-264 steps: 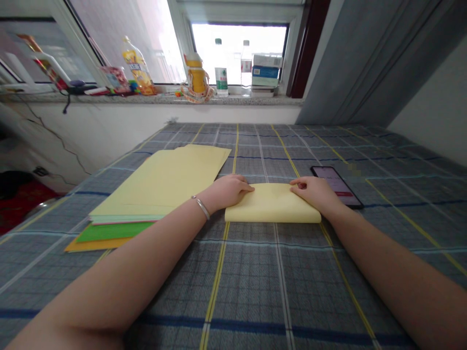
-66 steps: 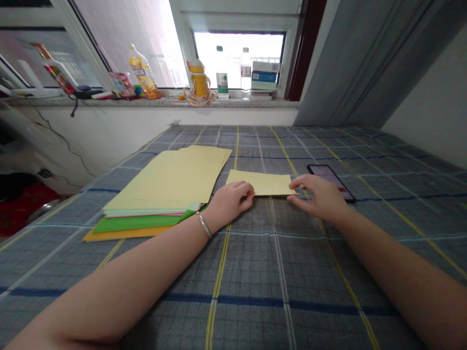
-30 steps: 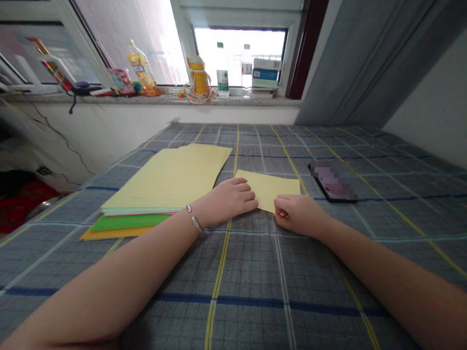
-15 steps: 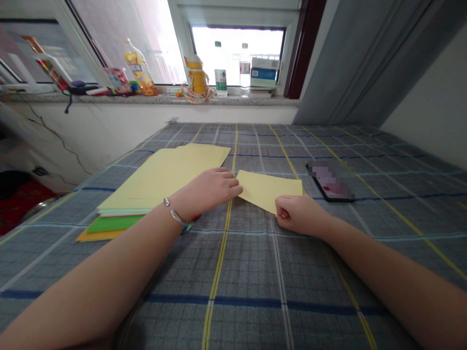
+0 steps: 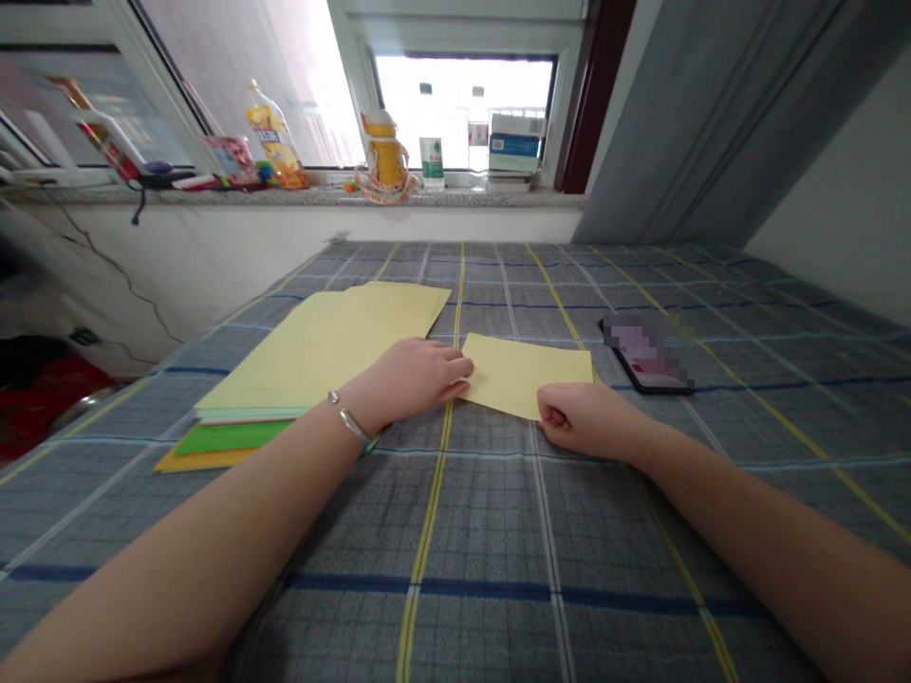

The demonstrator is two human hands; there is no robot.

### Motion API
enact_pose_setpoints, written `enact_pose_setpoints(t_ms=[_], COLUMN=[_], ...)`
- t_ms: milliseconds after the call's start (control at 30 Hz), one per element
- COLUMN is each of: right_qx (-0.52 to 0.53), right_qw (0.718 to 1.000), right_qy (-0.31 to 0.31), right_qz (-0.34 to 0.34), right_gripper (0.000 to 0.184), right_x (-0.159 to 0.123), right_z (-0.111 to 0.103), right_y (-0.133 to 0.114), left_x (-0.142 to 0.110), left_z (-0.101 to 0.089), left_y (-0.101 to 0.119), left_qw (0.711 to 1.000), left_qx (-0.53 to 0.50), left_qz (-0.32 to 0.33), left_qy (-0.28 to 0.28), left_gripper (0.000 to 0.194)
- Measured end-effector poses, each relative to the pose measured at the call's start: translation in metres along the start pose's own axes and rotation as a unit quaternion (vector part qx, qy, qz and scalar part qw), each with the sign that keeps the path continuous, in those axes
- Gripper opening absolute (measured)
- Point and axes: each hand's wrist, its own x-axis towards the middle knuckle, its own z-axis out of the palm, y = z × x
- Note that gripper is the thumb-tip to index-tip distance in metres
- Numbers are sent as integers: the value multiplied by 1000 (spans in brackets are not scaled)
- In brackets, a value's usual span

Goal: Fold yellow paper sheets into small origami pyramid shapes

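A folded sheet of yellow paper (image 5: 523,373) lies slightly turned on the plaid cloth (image 5: 484,512). My left hand (image 5: 427,378), a silver bangle at its wrist, has thumb and fingers closed at the paper's left edge. Curled into a loose fist, my right hand (image 5: 587,417) rests on the near right corner, fingers closed against the paper and hiding that corner. To the left, a stack of coloured paper (image 5: 320,346) has yellow sheets on top and green and orange ones beneath; my left forearm covers part of its near edge.
A phone (image 5: 647,356) with a blurred screen lies beyond my right hand. On the windowsill (image 5: 455,197) stand a yellow drinking cup (image 5: 385,156), an orange-labelled bottle (image 5: 274,140), clear bottles (image 5: 477,133) and stacked boxes (image 5: 515,147). A grey curtain (image 5: 683,123) hangs at the right.
The yellow sheet went from a wide, rounded fold to a smaller, flat, slightly turned piece. My left hand slid left off its face to its edge; my right hand closed at the near corner.
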Motion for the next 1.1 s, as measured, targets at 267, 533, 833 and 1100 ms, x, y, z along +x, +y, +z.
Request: enact_pose_setpoints(t_ms=[267,533,833,1100], right_qx=[-63,-141,-123,-115], right_qw=[998,985,989,993], right_qy=[-16,-91,-64,-15], right_qz=[-26,44,51,19], right_gripper=[41,69,63,39], right_x=[-8,-17,-14,-7], right_z=[-8,-14,-16,-16], right_y=[5,24,53,70], left_x=[6,5,3,2], left_z=[16,18,21,20], left_y=[22,16,23,30], left_qw=[997,999,996,989], left_qx=[-25,-6,-25,-9], left_qz=[68,23,-80,-147], left_qy=[-10,-31,-33,-24], left_gripper=[27,31,28,28])
